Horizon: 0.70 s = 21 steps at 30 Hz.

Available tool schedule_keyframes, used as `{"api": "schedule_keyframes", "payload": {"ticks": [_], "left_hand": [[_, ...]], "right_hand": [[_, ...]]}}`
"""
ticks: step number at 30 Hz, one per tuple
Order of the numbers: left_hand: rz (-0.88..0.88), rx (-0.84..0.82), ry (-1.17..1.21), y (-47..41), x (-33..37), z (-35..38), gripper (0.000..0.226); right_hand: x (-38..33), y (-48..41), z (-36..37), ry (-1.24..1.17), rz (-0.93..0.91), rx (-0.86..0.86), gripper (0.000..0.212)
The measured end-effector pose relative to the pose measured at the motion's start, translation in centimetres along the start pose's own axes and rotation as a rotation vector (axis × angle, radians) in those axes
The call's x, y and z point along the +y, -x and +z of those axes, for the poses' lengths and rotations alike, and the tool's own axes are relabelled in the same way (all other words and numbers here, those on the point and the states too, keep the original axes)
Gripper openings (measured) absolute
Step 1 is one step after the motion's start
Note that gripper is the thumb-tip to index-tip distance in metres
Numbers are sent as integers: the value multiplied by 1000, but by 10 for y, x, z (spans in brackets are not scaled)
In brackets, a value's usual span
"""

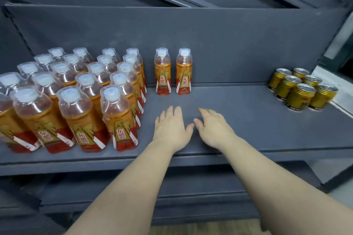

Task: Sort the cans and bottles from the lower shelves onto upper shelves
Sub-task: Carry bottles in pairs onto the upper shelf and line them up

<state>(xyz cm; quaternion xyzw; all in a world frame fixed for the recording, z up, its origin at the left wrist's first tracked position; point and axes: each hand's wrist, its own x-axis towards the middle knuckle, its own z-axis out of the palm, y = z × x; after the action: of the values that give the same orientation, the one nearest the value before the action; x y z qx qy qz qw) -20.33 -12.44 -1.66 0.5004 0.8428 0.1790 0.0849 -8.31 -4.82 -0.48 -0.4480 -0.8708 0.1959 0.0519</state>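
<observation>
Bare skin, nothing held: left hand [172, 129] and right hand [214, 129] both lie flat and spread, palms down, just above or on the grey shelf [248, 120] near the middle of its front edge. Contact with the shelf: can't tell. Thumbs nearly touch.

Two lone bottles [172, 71] stand upright straight ahead, against the back wall, with a small gap between them. Bottle block [76, 91] is packed in rows from the left end of the shelf, front row near the front edge. Its nearest corner bottle [119, 118] is just beside the left hand. Gold cans [303, 89] are clustered at the right end, well apart from both hands.

Risks, as I judge them:
- Left forearm swings left, clips the corner bottle; tall and narrow, so it could domino into the tight rows or go off the front edge.
- Reaching for the lone pair with both hands: knock one into the other, both tip.
- Front cans sit near the right edge; a careless sweep could roll one off.
- Lower shelves aren't visible, so remaining stock is unknown.
</observation>
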Motion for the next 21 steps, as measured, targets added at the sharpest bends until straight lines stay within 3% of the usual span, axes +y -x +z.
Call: {"api": "schedule_keyframes", "payload": {"ticks": [9, 21], "left_hand": [[92, -46, -32, 66, -15, 0, 73], [33, -14, -85, 123, -26, -15, 68]], "right_hand": [[-1, 80, 14, 51, 58, 27, 60], [-13, 120, 20, 98, -25, 11, 64]]}}
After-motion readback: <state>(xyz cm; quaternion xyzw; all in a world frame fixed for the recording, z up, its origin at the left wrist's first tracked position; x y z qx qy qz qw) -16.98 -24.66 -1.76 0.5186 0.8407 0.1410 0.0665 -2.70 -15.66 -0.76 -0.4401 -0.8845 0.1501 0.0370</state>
